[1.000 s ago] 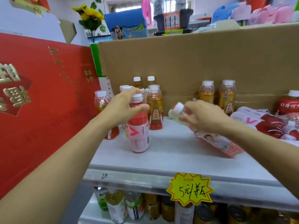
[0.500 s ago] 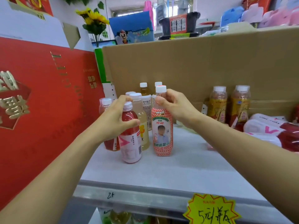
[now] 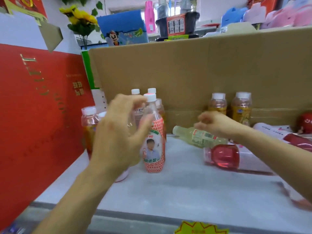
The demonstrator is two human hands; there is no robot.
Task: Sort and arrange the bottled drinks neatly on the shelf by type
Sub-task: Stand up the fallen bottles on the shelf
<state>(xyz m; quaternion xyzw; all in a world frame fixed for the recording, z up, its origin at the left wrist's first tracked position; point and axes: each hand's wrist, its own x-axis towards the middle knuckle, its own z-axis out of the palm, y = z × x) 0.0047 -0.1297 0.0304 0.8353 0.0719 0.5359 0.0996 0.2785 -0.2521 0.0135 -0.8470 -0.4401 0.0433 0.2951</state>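
Head view: motion blur on both hands, so the detail is limited.

- Left hand [image 3: 121, 132]: fingers spread and relaxed, clamped on nothing. It sits in front of the upright cluster at the shelf's left end, thumb just beside the portrait-label bottle [image 3: 154, 146]. Can't tell if they touch.
- Right hand [image 3: 217, 123]: fingers loosely curled, nothing held. It hovers over the pale bottle [image 3: 200, 137]. Contact is unclear.
- Portrait-label bottle: upright, white cap, pink pattern, front of the cluster.
- Behind it: two white-capped bottles [image 3: 135, 92], upright, close to the cardboard wall [image 3: 202, 73].
- Orange-red bottle [image 3: 88, 122]: upright at far left, beside the red box [image 3: 33, 115].
- Pale bottle: lying on its side mid-shelf, cap pointing left.
- Red drink bottle [image 3: 224, 157]: lying flat just in front of the pale one.
- Two amber tea bottles [image 3: 217, 103]: upright side by side against the cardboard, right of centre.
- More bottles lie at the far right, partly behind the right forearm.
- Shelf [image 3: 185, 191]: white surface, yellow price tag [image 3: 200, 229] on the front edge.
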